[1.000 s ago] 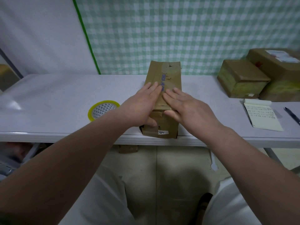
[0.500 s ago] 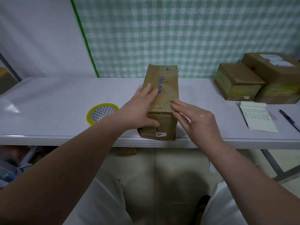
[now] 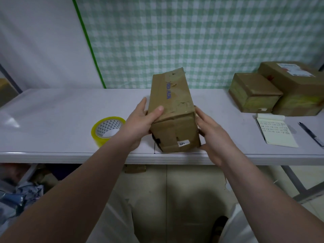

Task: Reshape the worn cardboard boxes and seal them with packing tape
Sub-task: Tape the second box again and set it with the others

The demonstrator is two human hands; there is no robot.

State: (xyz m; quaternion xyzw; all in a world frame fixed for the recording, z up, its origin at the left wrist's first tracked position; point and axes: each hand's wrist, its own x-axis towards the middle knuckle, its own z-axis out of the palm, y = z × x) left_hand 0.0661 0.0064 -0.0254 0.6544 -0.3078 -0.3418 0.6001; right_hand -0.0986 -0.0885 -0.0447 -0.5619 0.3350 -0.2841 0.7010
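Head view: gripping cardboard box (image 3: 172,109) with left hand (image 3: 140,123), thumb lying over the top near edge, fingers wrapping round the left side wall. Clasping the right side of the same box with right hand (image 3: 213,135), fingers slightly bent along the wall and partly hidden behind it, thumb touching the lower near corner. Sitting lengthwise at the near edge of white table (image 3: 52,120), far end pointing at the checked curtain, top peeling and creased. Lying just left of the left wrist: tape roll (image 3: 107,130). Resting far right: two more boxes (image 3: 254,93), touching each other, with notepad (image 3: 275,133) and pen (image 3: 311,133) in front.
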